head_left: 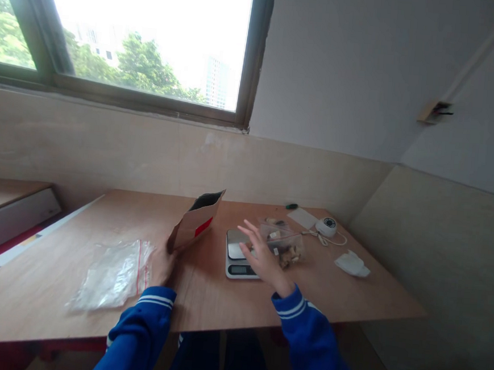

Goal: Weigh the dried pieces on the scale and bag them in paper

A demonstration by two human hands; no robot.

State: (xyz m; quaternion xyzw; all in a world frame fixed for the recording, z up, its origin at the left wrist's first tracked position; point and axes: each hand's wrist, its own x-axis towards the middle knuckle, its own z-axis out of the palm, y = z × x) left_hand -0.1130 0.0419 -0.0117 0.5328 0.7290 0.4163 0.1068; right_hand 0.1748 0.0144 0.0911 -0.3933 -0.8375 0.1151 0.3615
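A plain, sparsely furnished room, likely an office or classroom corner used for weighing and packing. A bare plywood worktop (77, 217) stands against tiled walls under a dark-framed window (125, 38). Near its far right corner lie a digital scale (238, 258) and a small white camera (326, 226).

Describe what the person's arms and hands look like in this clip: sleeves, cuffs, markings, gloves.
Both arms wear bright blue long sleeves. Each sleeve ends in a ribbed blue cuff with white stripes running around it, seen on the left cuff and the right cuff. The left hand and right hand are bare: no gloves, and no rings or watch can be made out.
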